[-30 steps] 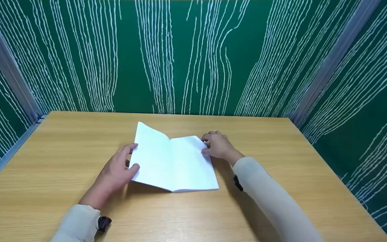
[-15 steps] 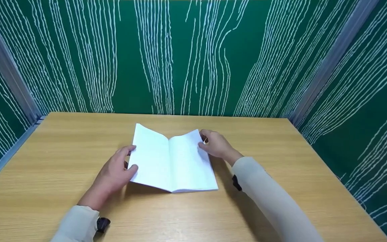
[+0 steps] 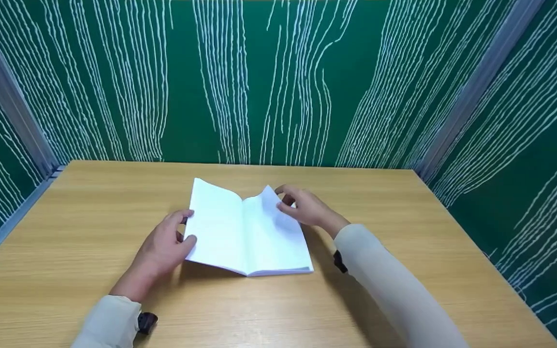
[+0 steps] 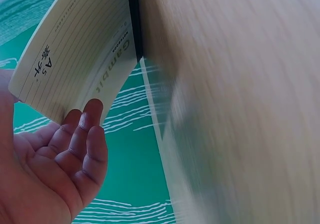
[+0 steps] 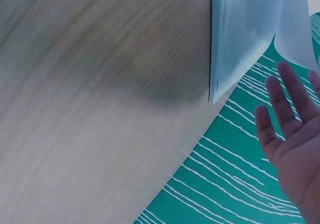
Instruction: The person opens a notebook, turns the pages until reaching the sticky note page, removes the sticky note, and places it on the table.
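Observation:
An open notebook (image 3: 218, 227) with blank white pages lies at the middle of the table, its left half raised off the wood. My left hand (image 3: 165, 244) grips that half at its outer edge, thumb on the page and fingers behind. In the left wrist view the notebook's cover (image 4: 80, 48) shows ruled lines, "Gambit" print and handwriting reading "A5". My right hand (image 3: 305, 205) pinches the far outer corner of a right-hand page (image 3: 271, 208), which curls up and leftward. Below it the other right-hand pages stay down, seen as a stack (image 5: 235, 43) in the right wrist view.
The wooden table (image 3: 278, 314) extends around the notebook on all sides. Green panels with wavy white lines (image 3: 278, 82) stand behind and beside it, joined at grey posts (image 3: 481, 87). A dark wrist device (image 3: 147, 323) sits by the left sleeve.
The far right corner of the page has come up and moved left with my right hand, curling more. My left hand keeps its grip, almost unmoved.

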Tool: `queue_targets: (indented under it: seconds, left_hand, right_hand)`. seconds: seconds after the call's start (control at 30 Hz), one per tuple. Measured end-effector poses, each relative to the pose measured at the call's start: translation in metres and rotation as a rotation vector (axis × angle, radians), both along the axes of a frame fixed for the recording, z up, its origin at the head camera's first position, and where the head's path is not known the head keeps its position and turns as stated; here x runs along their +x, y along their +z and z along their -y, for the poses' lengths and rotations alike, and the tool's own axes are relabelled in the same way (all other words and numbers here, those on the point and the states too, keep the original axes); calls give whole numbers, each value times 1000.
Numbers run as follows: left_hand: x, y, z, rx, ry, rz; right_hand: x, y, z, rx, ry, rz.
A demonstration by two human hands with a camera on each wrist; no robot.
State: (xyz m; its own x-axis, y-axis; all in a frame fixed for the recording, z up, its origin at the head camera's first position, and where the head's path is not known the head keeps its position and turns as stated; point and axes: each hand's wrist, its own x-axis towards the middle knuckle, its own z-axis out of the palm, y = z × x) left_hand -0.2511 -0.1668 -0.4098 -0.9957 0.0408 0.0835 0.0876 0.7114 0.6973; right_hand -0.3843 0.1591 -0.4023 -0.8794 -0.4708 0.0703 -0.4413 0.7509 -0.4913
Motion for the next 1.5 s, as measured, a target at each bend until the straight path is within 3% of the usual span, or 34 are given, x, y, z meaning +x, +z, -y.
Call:
queue_targets:
  seconds: [0.37,0.77,1.17,1.5]
  left_hand:
    - [0,1,2,-22,1,6]
    - [0,0,1,-2,4,22]
    - [2,0,1,37,-12,26]
    - [1,0,0,23,-6,23]
  right_hand:
    - [7,2,10,-43,34,74]
    - [14,2,21,-27,147,52]
    - [26,7,35,52,233,-10]
    - [35,5,45,101,289,-13]
